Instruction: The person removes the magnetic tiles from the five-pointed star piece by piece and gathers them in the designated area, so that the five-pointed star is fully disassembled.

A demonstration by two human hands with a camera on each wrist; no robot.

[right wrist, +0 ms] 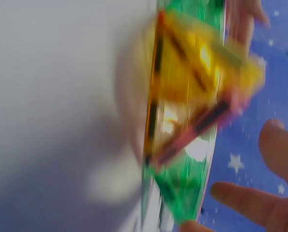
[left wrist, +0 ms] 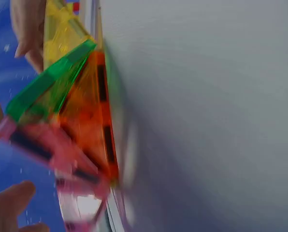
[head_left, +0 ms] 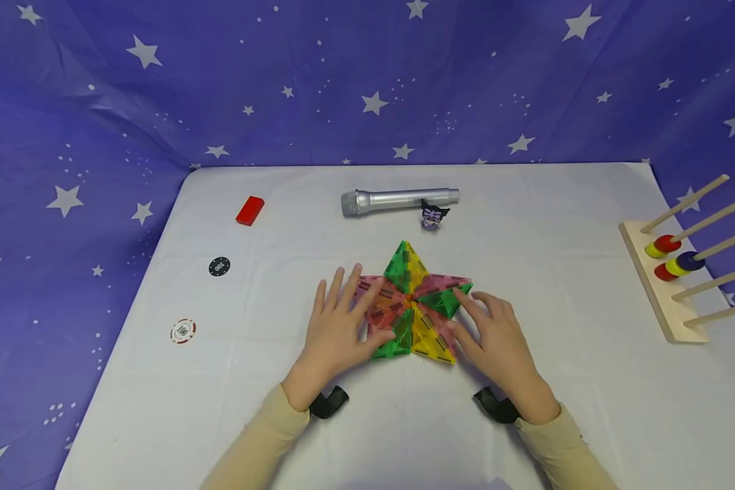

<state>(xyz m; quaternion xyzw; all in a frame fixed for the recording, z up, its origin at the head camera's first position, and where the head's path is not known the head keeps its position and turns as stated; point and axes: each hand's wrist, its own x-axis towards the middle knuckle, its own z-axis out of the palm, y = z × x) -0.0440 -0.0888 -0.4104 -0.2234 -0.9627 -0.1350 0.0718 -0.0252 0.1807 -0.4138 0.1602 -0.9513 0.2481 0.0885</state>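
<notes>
A star of translucent magnetic tiles [head_left: 431, 327] in green, yellow, pink and orange lies on the white table; its facets rise toward the middle. My left hand [head_left: 343, 327] is spread along the star's left side, fingers extended over the pink and orange tiles and thumb by the lower green one. On the opposite side my right hand [head_left: 496, 333] has its fingertips right at the green tile [head_left: 444, 301] of the right point, with the thumb lower down by the pink one. Blurred tiles [left wrist: 86, 116] fill the left wrist view, and yellow tiles [right wrist: 187, 63] show in the right wrist view.
Behind the star lie a silver microphone [head_left: 398, 199] and a small black-and-purple figure [head_left: 432, 216]. To the left are a red block [head_left: 250, 211], a black chip [head_left: 219, 266] and a white-and-red chip [head_left: 183, 331]. A wooden peg rack [head_left: 655, 286] with coloured rings stands at right.
</notes>
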